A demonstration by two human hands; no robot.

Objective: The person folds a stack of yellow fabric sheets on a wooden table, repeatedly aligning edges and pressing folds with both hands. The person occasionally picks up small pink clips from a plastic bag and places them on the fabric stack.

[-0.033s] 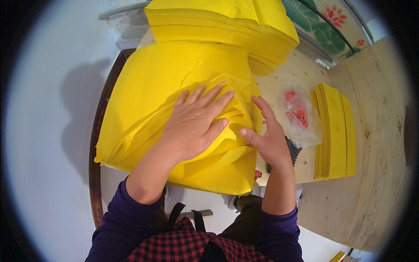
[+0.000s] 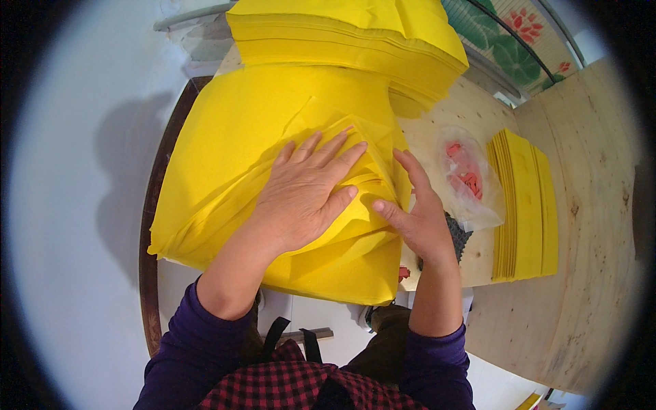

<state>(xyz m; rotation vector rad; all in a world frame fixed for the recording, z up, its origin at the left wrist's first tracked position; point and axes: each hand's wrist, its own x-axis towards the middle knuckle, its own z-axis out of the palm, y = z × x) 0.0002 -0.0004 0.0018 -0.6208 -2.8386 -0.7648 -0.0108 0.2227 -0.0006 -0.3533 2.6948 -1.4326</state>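
Note:
A broad stack of thin yellow sheets (image 2: pixel 232 130), fabric-like, lies in front of me. Its upper sheets are skewed and folded into slanting creases toward the near right. My left hand (image 2: pixel 304 191) rests flat on these folded sheets, fingers spread and thumb pointing right. At the stack's right edge is my right hand (image 2: pixel 420 215), with thumb and forefinger well apart. The thumb tip reaches over the creased yellow layers; the other fingers of that hand are mostly hidden beneath it.
Behind lies a taller pile of yellow sheets (image 2: pixel 342 41). On the wooden board to the right are a clear plastic bag (image 2: pixel 478 212) with red pieces inside, a dark textured item (image 2: pixel 459 240) and a narrow bundle of folded yellow pieces (image 2: pixel 523 205). A plywood panel (image 2: pixel 581 191) stands far right.

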